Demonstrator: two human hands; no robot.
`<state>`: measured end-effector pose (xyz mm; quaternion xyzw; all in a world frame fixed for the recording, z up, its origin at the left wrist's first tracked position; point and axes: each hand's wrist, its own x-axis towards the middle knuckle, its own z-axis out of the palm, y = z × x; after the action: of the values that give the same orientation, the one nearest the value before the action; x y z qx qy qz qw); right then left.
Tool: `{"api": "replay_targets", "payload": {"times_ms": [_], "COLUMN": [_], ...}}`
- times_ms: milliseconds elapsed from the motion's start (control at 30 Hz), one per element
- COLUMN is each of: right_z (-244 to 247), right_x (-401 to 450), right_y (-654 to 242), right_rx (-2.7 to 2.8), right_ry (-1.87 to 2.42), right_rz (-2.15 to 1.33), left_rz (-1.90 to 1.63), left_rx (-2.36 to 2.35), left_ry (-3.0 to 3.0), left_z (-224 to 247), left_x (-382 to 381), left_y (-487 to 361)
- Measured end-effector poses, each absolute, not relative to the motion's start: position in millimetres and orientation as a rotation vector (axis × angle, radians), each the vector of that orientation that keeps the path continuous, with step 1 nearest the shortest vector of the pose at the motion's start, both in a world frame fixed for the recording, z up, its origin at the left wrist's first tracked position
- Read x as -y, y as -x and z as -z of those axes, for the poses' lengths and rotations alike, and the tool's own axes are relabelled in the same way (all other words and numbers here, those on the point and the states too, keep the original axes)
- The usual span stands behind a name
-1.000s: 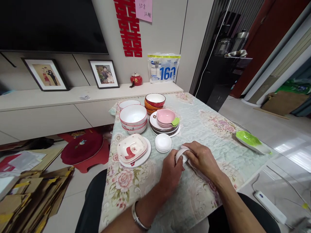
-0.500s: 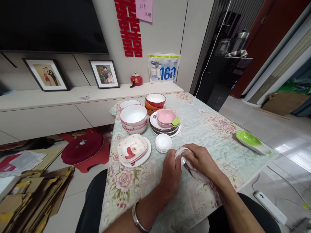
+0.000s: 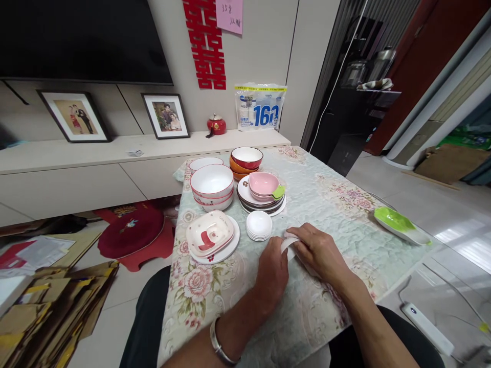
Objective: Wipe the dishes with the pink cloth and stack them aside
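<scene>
Nearest to us, above the near part of the worktop (image 3: 249,322), the left hand (image 3: 273,266) and the right hand (image 3: 318,248) are together grasping a small white dish (image 3: 290,244). The left hand's fingers are bent at its left side; the right hand covers its other side. By the right fingertips we see some pale material (image 3: 288,234), perhaps cloth, but we cannot tell surely. Whether the dish touches the worktop, we also cannot tell.

We judge this dish to be light, stiff and rather fragile, like glazed ceramic; its smooth face may slip, so we should take it by two opposite parts of the rim, without hard squeezing.

A little farther, toward the left edge, a cream dish (image 3: 209,230) rests on a white plate (image 3: 232,251), and just left of the hands stands a stack of small white dishes (image 3: 259,223). A green dish (image 3: 397,221) lies by the right corner. Beyond these stand white bowls (image 3: 212,180), then, nearer the far edge, a red bowl (image 3: 248,154) upon orange ones.
</scene>
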<state>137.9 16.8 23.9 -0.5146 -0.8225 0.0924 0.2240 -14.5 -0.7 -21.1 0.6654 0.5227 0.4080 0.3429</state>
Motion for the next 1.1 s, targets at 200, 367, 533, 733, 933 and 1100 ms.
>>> {"api": "replay_targets", "payload": {"times_ms": [200, 367, 533, 733, 933, 1100], "right_z": [-25, -27, -22, -7, -31, -41], "right_x": [-20, -19, -23, -32, -22, -14], "right_y": [-138, -144, -152, -155, -148, -138], "right_rx": [2.074, 2.026, 1.918, 1.892, 1.869, 2.063], "right_ry": [1.426, 1.408, 1.468, 1.545, 1.425, 1.486], "right_rz": [-0.727, -1.033, -0.872, -0.335, -0.398, -0.453], "left_rz": [-1.132, -1.206, -1.253, -1.184, -1.122, -1.045], "left_rx": [-1.363, -1.381, -1.260, -0.915, -0.847, -0.860], "left_ry": [-1.656, -1.567, -1.231, -0.859, -0.856, -0.941], "left_z": [13, 7, 3, 11, 17, 16], "left_x": [5, 5, 4, 1, 2, 3], "left_y": [13, 15, 15, 7, 6, 7]}}
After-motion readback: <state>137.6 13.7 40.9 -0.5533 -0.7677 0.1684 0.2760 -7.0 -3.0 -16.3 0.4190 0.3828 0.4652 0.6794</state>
